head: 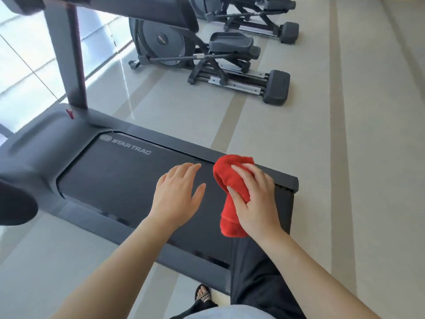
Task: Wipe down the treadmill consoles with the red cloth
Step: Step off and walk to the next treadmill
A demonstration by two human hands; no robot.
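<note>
The right hand [255, 199] grips the bunched red terry cloth [224, 178], its long axis 12-to-6 o'clock, beside the flat, released left hand [179, 192] above the black treadmill belt [115, 176]; what looks like the dark grey console [149, 12] lies toward 11 o'clock.

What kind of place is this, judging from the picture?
Most likely a gym: a Star Trac treadmill is in front, and two elliptical trainers stand on the floor beyond it.

The treadmill [34, 157] runs off the edge at eleven o'clock; a dark blur [16, 203] at nine o'clock is unreadable; the right hand [255, 199] partly hides the red cloth [226, 174].
</note>
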